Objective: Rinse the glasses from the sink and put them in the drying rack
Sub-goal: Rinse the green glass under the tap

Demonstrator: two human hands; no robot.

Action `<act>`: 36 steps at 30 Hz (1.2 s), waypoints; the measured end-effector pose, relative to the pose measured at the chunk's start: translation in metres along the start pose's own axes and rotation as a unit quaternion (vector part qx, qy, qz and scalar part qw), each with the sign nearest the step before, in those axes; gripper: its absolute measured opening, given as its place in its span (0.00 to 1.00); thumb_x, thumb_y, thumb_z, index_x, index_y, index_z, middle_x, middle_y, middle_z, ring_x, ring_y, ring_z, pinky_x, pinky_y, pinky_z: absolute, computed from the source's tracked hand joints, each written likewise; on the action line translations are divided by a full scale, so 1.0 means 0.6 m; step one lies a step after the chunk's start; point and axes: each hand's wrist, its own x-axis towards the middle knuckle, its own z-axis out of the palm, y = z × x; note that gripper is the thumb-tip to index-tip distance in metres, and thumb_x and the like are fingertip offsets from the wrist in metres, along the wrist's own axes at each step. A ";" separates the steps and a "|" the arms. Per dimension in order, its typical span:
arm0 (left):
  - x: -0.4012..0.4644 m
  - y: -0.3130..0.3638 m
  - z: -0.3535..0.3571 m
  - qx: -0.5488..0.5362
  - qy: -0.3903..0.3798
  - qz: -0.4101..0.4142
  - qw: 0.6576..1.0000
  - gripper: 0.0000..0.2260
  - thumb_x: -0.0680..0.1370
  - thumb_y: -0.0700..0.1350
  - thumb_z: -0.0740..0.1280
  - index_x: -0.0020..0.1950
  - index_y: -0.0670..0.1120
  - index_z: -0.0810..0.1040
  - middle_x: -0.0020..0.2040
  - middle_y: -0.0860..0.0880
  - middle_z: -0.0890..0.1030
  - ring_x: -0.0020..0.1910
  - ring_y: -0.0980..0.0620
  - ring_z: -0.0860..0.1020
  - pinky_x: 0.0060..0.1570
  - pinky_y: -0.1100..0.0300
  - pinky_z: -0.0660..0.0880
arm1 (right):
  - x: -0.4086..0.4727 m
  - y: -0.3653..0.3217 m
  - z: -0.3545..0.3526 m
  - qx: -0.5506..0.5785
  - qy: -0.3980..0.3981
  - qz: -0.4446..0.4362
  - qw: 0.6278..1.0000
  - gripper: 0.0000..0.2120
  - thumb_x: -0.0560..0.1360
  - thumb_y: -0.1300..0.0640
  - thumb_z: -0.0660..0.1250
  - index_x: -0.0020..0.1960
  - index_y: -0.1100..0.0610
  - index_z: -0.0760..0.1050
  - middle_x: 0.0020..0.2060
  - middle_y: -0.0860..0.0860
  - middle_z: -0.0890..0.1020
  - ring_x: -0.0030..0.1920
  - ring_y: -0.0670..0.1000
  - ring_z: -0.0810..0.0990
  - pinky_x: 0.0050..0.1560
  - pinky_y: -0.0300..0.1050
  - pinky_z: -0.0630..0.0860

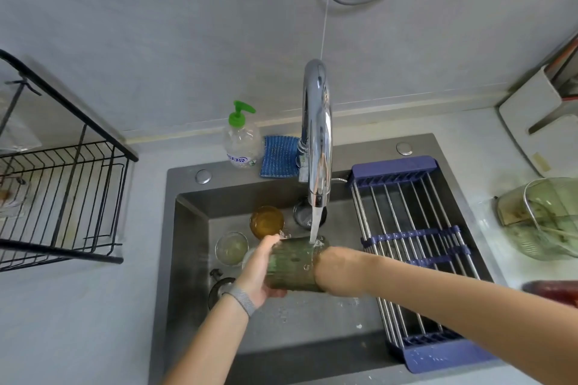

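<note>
Head view: the left hand (pixel 258 272) grips the green glass (pixel 292 266) by its base end, fingers curled round it, while the right hand's fingers reach inside the mouth and are hidden, so their grip cannot be told. The glass lies tilted, its long axis running left to right, mouth toward the right, over the middle of the sink (pixel 187 259). Water from the tap (pixel 317 134) strikes its upper side. An amber glass (pixel 266 222) and a clear glass (pixel 231 248) stand near the sink's back left corner. A roll-up rack (pixel 416 247) spans the sink's right edge.
</note>
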 end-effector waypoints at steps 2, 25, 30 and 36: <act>0.000 0.002 -0.017 -0.022 0.005 -0.010 1.000 0.17 0.76 0.60 0.61 0.45 0.47 0.78 0.35 0.48 0.79 0.30 0.50 0.77 0.24 0.66 0.66 | -0.013 0.012 0.014 -0.059 0.083 -0.006 0.995 0.18 0.69 0.63 0.74 0.58 0.58 0.79 0.58 0.52 0.82 0.60 0.51 0.80 0.56 0.45 0.78; -0.028 0.012 -0.001 -0.047 0.004 0.001 0.999 0.17 0.76 0.59 0.63 0.43 0.47 0.80 0.37 0.46 0.82 0.33 0.48 0.80 0.30 0.62 0.69 | -0.031 -0.045 0.060 0.409 0.262 0.127 0.865 0.19 0.67 0.68 0.60 0.53 0.55 0.81 0.58 0.45 0.79 0.65 0.37 0.70 0.74 0.38 0.54; -0.046 -0.031 0.023 -0.149 0.003 -0.014 0.989 0.17 0.77 0.58 0.63 0.45 0.45 0.80 0.36 0.44 0.81 0.31 0.47 0.78 0.22 0.65 0.66 | -0.025 -0.055 0.082 0.691 0.449 0.273 0.496 0.08 0.70 0.60 0.71 0.45 0.53 0.74 0.50 0.50 0.79 0.55 0.52 0.78 0.54 0.40 0.75; -0.068 -0.066 0.072 -0.223 0.026 0.079 0.971 0.23 0.80 0.59 0.58 0.59 0.41 0.79 0.50 0.41 0.85 0.46 0.43 0.81 0.42 0.51 0.78 | 0.020 -0.123 0.062 0.852 0.432 0.229 0.187 0.23 0.76 0.44 0.67 0.69 0.49 0.68 0.61 0.53 0.80 0.61 0.53 0.80 0.64 0.59 0.75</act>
